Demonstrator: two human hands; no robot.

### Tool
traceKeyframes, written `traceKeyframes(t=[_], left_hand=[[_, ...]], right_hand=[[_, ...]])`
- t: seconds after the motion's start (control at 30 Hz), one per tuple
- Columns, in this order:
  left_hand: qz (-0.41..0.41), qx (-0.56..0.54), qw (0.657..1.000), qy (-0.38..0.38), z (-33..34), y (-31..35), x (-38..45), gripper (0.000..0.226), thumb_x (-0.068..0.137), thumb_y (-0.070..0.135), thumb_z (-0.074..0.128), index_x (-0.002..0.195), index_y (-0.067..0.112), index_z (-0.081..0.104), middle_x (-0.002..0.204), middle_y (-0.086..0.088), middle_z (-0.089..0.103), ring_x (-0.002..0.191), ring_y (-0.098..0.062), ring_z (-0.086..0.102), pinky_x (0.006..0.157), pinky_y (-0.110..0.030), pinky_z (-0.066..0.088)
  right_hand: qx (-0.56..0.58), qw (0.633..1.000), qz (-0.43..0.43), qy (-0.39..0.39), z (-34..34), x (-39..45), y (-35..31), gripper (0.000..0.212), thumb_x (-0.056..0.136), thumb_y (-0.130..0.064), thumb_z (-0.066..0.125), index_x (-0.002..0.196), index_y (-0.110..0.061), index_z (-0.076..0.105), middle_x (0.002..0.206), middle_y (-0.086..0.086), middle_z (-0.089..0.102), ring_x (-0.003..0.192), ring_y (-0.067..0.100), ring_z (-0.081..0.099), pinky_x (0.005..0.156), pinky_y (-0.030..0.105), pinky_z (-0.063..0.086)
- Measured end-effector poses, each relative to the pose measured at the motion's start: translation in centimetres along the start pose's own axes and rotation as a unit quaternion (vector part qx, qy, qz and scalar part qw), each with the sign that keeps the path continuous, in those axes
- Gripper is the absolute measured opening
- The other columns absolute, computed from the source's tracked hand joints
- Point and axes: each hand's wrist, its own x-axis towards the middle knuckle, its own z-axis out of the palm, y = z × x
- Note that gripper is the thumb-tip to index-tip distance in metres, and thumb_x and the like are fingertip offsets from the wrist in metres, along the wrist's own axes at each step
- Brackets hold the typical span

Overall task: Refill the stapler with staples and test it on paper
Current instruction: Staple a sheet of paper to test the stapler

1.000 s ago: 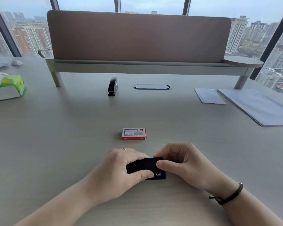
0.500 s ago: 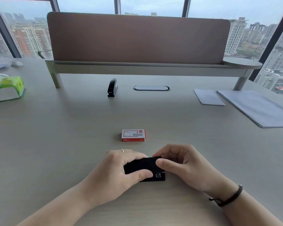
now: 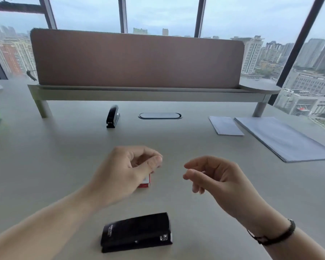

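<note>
The left hand (image 3: pixel 126 171) hovers loosely curled and empty over the small red staple box (image 3: pixel 145 182), which peeks out just beneath its fingertips; the right hand (image 3: pixel 212 177) hangs half-open beside it, holding nothing. The box looks light and easily crushed, so pinch its short sides gently. The black stapler (image 3: pixel 137 232) lies on the desk (image 3: pixel 45 156) near the wrists.

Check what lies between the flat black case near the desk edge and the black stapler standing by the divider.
In the head view, the left hand hovers there over the red-and-white staple box; otherwise bare desk.
</note>
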Motion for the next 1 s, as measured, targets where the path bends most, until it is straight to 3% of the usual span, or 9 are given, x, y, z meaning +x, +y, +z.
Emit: traceKeyframes(t=[0.13,0.27,0.33,0.47,0.57,0.63,0.8,0.9,1.0], left_hand=[[-0.078,-0.071,0.994,0.016,2.8,1.0,8.4,0.013,0.094,0.007,0.062,0.091,0.008,0.074,0.083,-0.01,0.076,0.074,-0.019,0.069,0.078,-0.037,0.06],[-0.149,-0.095,0.984,-0.015,7.4,0.6,17.0,0.013,0.094,0.004,0.059,0.103,0.002,0.067,0.091,-0.011,0.07,0.078,-0.022,0.067,0.086,-0.039,0.06],[-0.197,-0.132,0.971,-0.031,9.8,0.2,20.2,0.016,0.094,0.004,0.058,0.108,0.0,0.063,0.095,-0.015,0.066,0.082,-0.026,0.066,0.087,-0.038,0.058],[-0.281,-0.21,0.935,-0.055,14.9,-0.8,25.2,0.007,0.096,0.005,0.051,0.095,0.0,0.057,0.091,-0.016,0.058,0.083,-0.031,0.059,0.083,-0.038,0.055],[-0.31,-0.228,0.921,-0.066,18.0,-1.6,27.6,0.015,0.096,0.004,0.049,0.082,0.002,0.054,0.088,-0.017,0.055,0.087,-0.033,0.057,0.085,-0.04,0.054],[-0.327,-0.249,0.91,-0.06,19.5,-2.1,29.0,0.012,0.096,0.004,0.049,0.085,0.001,0.053,0.093,-0.019,0.056,0.088,-0.034,0.06,0.09,-0.042,0.053],[-0.352,-0.275,0.893,-0.049,21.3,-2.6,31.5,0.012,0.096,0.007,0.048,0.088,-0.001,0.053,0.109,-0.024,0.06,0.091,-0.035,0.064,0.08,-0.041,0.054],[-0.36,-0.281,0.889,-0.035,21.5,-2.8,32.0,0.013,0.095,0.008,0.048,0.087,-0.002,0.053,0.101,-0.022,0.061,0.089,-0.034,0.065,0.073,-0.039,0.057],[-0.352,-0.28,0.893,-0.027,22.0,-3.0,32.4,0.013,0.094,0.006,0.047,0.085,0.0,0.055,0.088,-0.018,0.061,0.072,-0.027,0.063,0.064,-0.032,0.056]], right_hand=[[-0.04,0.991,-0.034,0.123,-5.0,4.6,-0.2,0.004,0.085,-0.011,0.074,0.084,-0.015,0.075,0.076,0.014,0.076,0.057,0.014,0.063,0.057,0.027,0.05],[-0.125,0.959,-0.023,0.252,-11.2,11.1,2.8,0.009,0.084,-0.017,0.075,0.076,-0.021,0.073,0.068,0.001,0.073,0.064,0.01,0.064,0.064,0.029,0.05],[-0.199,0.942,0.018,0.269,-13.4,13.9,4.8,0.002,0.084,-0.022,0.074,0.083,-0.023,0.073,0.075,-0.008,0.072,0.075,0.011,0.067,0.071,0.026,0.046],[-0.328,0.908,0.076,0.247,-16.7,17.9,9.1,0.024,0.089,-0.03,0.066,0.109,-0.019,0.071,0.11,-0.003,0.074,0.11,0.017,0.066,0.089,0.025,0.046],[-0.382,0.895,0.108,0.205,-17.6,19.2,11.1,0.039,0.091,-0.041,0.062,0.125,-0.022,0.063,0.129,-0.004,0.067,0.121,0.019,0.059,0.096,0.03,0.044],[-0.418,0.882,0.125,0.177,-17.8,19.5,12.3,0.051,0.089,-0.052,0.06,0.131,-0.024,0.058,0.131,-0.002,0.066,0.12,0.021,0.06,0.096,0.032,0.046],[-0.495,0.851,0.121,0.128,-17.5,19.4,13.2,0.058,0.089,-0.061,0.051,0.131,-0.021,0.057,0.133,0.0,0.064,0.123,0.025,0.055,0.102,0.032,0.04],[-0.504,0.848,0.115,0.122,-17.3,19.2,12.5,0.054,0.09,-0.061,0.049,0.121,-0.019,0.062,0.125,0.001,0.067,0.117,0.025,0.056,0.098,0.032,0.039],[-0.513,0.842,0.115,0.118,-17.4,19.2,12.4,0.05,0.091,-0.06,0.048,0.113,-0.018,0.064,0.119,0.002,0.068,0.112,0.026,0.057,0.095,0.032,0.039]])
